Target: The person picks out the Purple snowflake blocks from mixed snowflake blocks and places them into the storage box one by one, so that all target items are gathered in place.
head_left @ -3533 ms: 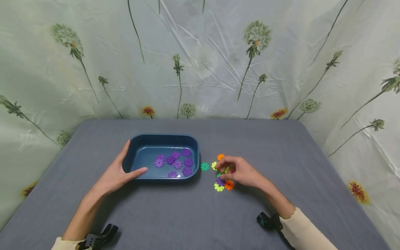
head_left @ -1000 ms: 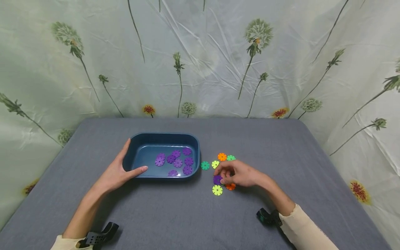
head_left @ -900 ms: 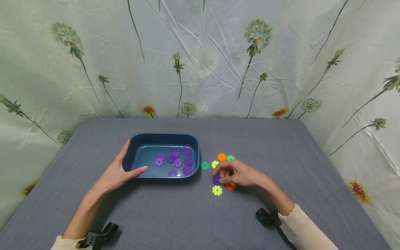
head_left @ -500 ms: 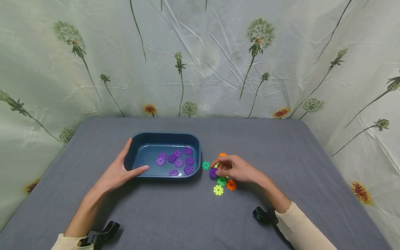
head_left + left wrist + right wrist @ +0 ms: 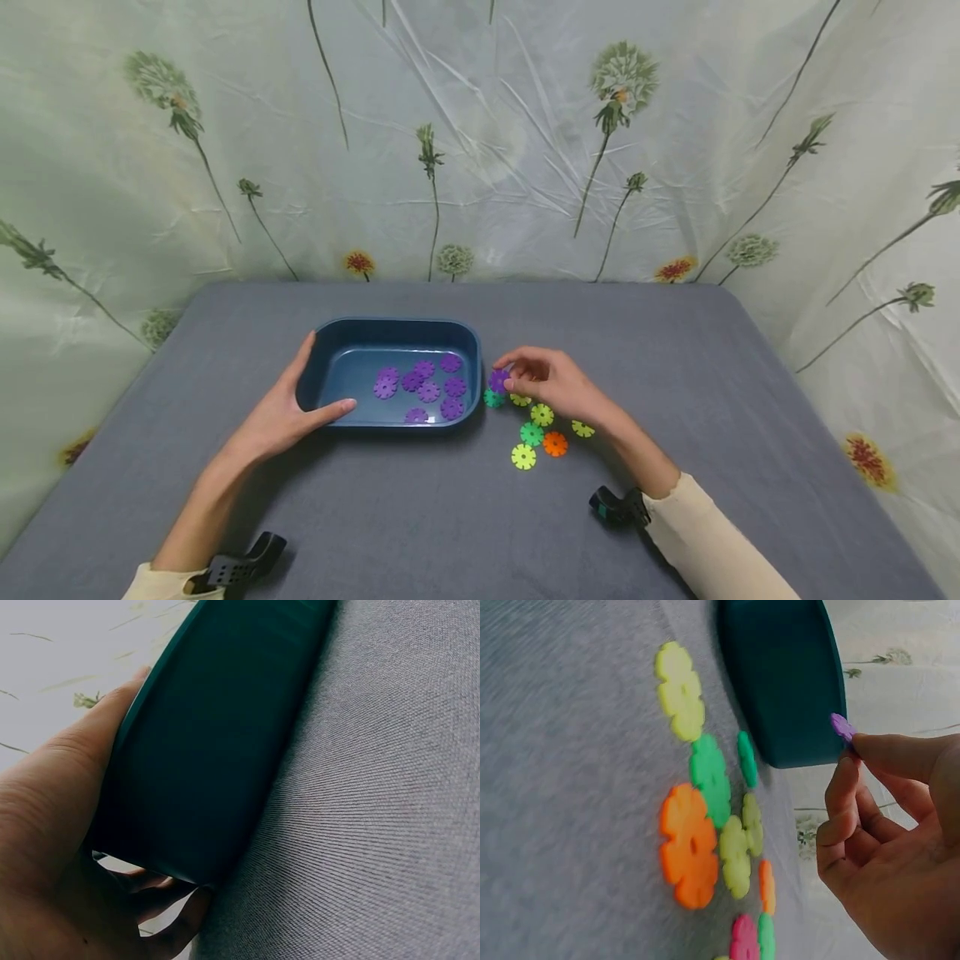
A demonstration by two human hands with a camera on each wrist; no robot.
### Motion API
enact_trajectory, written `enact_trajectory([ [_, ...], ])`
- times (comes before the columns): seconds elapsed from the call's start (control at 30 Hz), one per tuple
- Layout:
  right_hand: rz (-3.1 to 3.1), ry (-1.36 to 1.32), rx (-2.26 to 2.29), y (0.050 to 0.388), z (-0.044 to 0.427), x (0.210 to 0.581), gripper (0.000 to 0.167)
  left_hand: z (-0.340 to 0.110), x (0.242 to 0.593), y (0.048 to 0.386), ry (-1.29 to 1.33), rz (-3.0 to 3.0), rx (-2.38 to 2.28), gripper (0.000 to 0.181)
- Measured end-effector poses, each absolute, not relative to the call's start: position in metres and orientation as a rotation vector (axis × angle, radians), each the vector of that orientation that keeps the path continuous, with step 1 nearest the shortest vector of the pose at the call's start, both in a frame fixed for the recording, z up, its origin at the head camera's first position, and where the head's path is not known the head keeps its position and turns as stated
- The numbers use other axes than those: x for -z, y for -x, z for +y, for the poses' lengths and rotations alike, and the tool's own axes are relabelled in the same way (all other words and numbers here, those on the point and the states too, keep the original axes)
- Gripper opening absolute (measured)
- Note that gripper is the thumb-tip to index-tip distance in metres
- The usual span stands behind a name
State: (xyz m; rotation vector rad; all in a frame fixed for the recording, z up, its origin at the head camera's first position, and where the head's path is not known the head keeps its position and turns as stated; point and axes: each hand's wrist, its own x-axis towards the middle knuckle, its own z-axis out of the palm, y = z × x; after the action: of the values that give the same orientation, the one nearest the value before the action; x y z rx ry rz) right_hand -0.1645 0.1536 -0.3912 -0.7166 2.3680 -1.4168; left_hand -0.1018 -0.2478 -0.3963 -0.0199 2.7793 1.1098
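Note:
Between thumb and fingertips, my right hand pinches a purple notched plastic disc, a flower-shaped linking piece. The disc is off the table, just right of the blue plastic tray; the right wrist view shows the disc close to the tray's rim. Several purple discs lie inside the tray, mostly in its right half. My left hand grips the tray's left end, thumb over the front rim; in the left wrist view its fingers curl round the tray's end.
On the grey cloth right of the tray lie loose discs: yellow, green and orange. A pink disc shows in the right wrist view. Behind the table hangs a flowered curtain.
My right hand has lifted the purple disc from among the loose discs and carried it left and away from me, to the tray's right side. My left hand has stayed on the tray.

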Motion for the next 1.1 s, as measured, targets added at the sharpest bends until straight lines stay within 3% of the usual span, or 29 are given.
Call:
enact_trajectory([
  [0.43,2.395,0.625,1.570,0.165,0.137,0.383,0.026,-0.250,0.394,0.105,-0.022,2.751,-1.070,0.131],
  [1.1,2.332,0.786,1.633,0.165,0.094,0.376,0.025,-0.254,0.397,0.106,-0.097,2.728,-1.093,0.134],
])
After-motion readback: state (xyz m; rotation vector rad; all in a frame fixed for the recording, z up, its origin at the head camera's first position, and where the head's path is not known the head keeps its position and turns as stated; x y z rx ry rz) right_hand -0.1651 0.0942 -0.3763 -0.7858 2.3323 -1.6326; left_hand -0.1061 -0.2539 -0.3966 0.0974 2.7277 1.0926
